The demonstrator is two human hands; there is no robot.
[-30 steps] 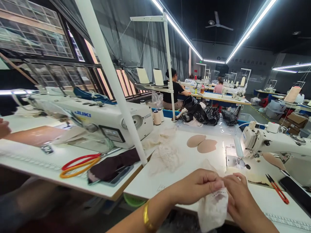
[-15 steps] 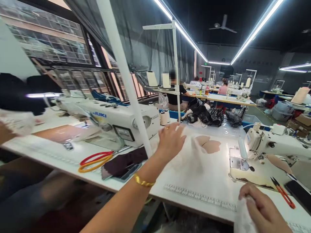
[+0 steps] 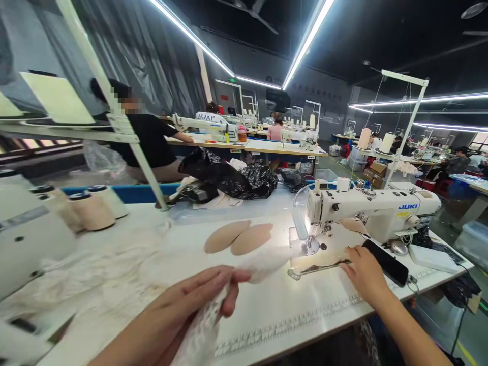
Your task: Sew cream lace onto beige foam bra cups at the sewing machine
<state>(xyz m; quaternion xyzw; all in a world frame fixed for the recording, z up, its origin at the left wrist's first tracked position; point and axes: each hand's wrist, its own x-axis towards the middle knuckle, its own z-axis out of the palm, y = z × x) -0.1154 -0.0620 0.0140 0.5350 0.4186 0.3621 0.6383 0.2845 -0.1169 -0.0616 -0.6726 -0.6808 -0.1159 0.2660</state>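
My left hand [image 3: 208, 300] is closed on a strip of white lace fabric [image 3: 202, 330], which hangs below the fingers. A sheer stretch of the white fabric also reaches right toward the sewing machine's needle area. My right hand [image 3: 364, 274] rests at the front of the machine bed, beside a black phone [image 3: 387, 262], its thumb and fingers apart. Whatever lies beneath its palm is hidden. Two beige oval pieces [image 3: 251, 239] lie on the white table [image 3: 274, 300] behind my left hand. The white sewing machine [image 3: 373, 203] stands at right, its lamp lit.
More white lace [image 3: 114, 274] is heaped at left, near thread cones [image 3: 91, 211]. Black plastic bags [image 3: 236, 175] lie at the table's back. A printed ruler strip [image 3: 290, 320] follows the front edge. A co-worker in black [image 3: 148, 137] sits beyond a thread-stand pole [image 3: 147, 173].
My view has swung right. My left hand has come back toward me and now grips the lace. My right hand has let go of white fabric and moved beside the phone; the orange-handled thread snips no longer show.
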